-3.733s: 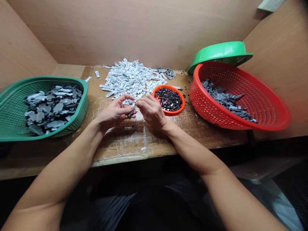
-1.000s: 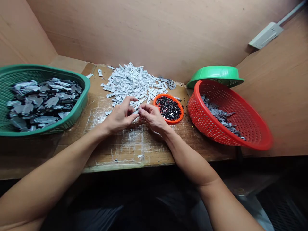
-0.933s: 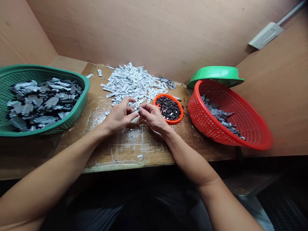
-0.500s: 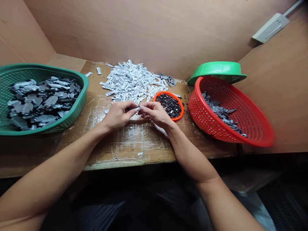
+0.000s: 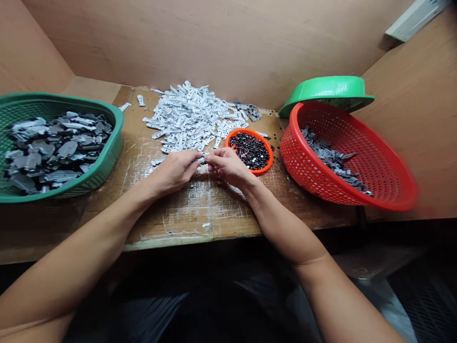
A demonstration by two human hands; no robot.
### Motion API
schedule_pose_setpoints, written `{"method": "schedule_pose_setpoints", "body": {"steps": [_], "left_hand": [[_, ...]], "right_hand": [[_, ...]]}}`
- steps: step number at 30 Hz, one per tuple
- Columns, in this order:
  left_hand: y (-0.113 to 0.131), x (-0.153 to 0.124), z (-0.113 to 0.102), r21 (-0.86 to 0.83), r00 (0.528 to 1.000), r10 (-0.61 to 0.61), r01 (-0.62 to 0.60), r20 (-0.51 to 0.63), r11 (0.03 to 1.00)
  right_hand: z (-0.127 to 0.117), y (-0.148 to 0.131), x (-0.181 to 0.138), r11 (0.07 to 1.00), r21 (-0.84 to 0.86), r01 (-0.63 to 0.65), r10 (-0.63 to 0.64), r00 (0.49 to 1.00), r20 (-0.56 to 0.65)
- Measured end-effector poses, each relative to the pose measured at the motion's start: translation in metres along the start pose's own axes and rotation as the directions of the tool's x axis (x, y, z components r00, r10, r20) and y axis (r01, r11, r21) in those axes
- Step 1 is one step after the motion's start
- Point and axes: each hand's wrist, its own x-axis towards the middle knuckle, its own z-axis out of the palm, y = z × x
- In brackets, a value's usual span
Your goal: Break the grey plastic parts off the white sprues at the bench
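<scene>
Over the middle of the table, my left hand (image 5: 176,170) is closed around a small metal part (image 5: 202,160), which pokes out past its thumb and forefinger. Most of that part is hidden by the fingers. My right hand (image 5: 230,166) meets it from the other side, thumb and forefinger pinched at the part's end. Whatever sits between those right fingertips is too small to make out. Just beyond my right hand stands an orange bowl (image 5: 272,159) of small black pieces. Behind both hands lies a heap of flat silvery metal plates (image 5: 193,116).
A green basket (image 5: 116,138) with grey and black metal assemblies stands on the left. At the right, a red basket (image 5: 392,166) holding dark metal parts leans tilted before a light green basket (image 5: 332,88). Wooden panels (image 5: 221,47) enclose the back and sides.
The camera view has shifted slightly. Both hands stay together at the metal part, and the bit of it showing between the fingertips looks a little different.
</scene>
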Motion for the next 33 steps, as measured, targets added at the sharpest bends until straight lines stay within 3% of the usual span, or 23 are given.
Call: {"method": "schedule_pose_setpoints", "body": {"steps": [9,18,23,33], "left_hand": [[0.008,-0.003,0.001,0.071,0.996,0.035,-0.041,0.080,0.997],[-0.002,-0.001,0.007,0.120,0.998,0.051,-0.054,0.024,0.991],[-0.004,-0.002,0.007,0.161,0.997,0.079,-0.079,0.006,0.984],[-0.006,-0.004,0.010,0.335,0.985,0.173,-0.159,-0.012,0.929]], "right_hand": [[-0.003,-0.007,-0.001,0.997,0.020,-0.077,0.077,0.997,0.005],[-0.010,-0.016,-0.005,0.998,0.018,-0.058,0.055,0.989,0.137],[-0.013,-0.016,-0.005,0.998,-0.018,-0.061,0.063,0.987,0.149],[-0.012,-0.005,-0.003,0.983,-0.157,0.099,-0.072,0.983,0.166]]}}
